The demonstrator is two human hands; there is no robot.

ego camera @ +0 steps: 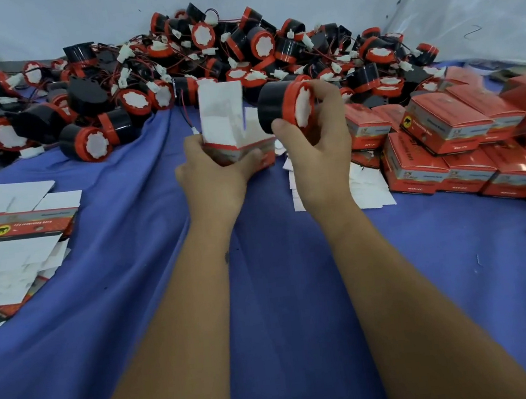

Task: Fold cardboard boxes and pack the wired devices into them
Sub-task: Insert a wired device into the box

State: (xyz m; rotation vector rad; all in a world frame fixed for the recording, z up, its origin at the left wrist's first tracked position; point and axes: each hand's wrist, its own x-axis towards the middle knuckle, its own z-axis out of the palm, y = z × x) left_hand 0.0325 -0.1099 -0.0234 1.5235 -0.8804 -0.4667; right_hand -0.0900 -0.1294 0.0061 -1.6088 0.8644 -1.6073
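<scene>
My left hand [215, 168] grips a small red and white cardboard box [233, 130] with its white lid flap standing up and its top open. My right hand [317, 139] holds a black and red round wired device [283, 105] just to the right of the box's opening, level with it. A thin red wire with a white plug [193, 126] hangs to the left of the box. Behind both hands lies a big heap of the same devices [191, 59] with tangled wires.
A stack of flat unfolded boxes [16, 226] lies at the left on the blue cloth [283, 296]. Several closed red boxes [467, 147] are piled at the right. White paper slips [366, 186] lie beside them. Clear plastic sheeting [476, 4] rises at the back right.
</scene>
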